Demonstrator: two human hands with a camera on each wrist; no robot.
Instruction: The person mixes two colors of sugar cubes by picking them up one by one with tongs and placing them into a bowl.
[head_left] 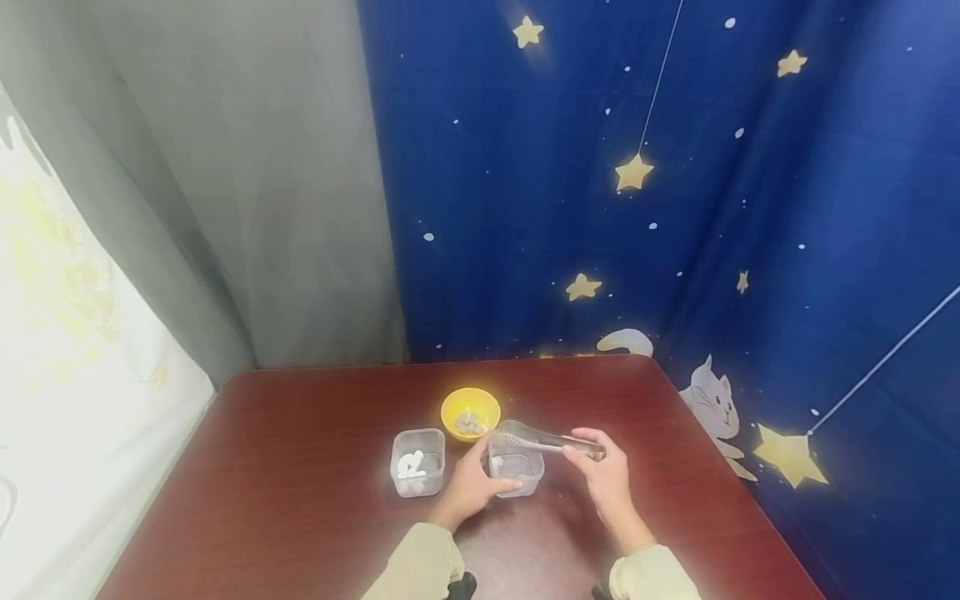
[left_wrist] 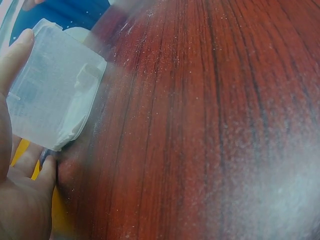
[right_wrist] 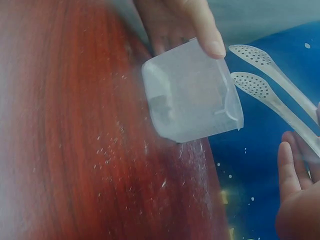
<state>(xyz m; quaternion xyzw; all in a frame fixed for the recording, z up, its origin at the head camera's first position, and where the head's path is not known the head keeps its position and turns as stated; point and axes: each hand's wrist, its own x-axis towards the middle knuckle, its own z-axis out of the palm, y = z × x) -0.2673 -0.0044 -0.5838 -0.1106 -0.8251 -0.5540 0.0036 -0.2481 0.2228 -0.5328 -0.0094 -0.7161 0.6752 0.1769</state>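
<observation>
My left hand [head_left: 471,486] holds a clear plastic container [head_left: 531,482] by its left side, thumb along the near wall and fingers behind. A small pale piece shows inside it in the head view. In my right hand [head_left: 609,482] is a pair of tongs [head_left: 536,437], its handle end pinched between thumb and fingers. The perforated tong heads [right_wrist: 252,85] stand a little apart, with nothing visible between them, above the container's rim. In the left wrist view the same container [left_wrist: 55,85] appears tilted, with the left thumb [left_wrist: 19,55] against its wall.
A yellow bowl [head_left: 448,407] with several greyish pieces stands behind the held container. To the left is a second clear container [head_left: 397,467] with several white pieces [head_left: 410,465]. The brown table [head_left: 315,467] ends at grey and blue curtains [head_left: 525,208].
</observation>
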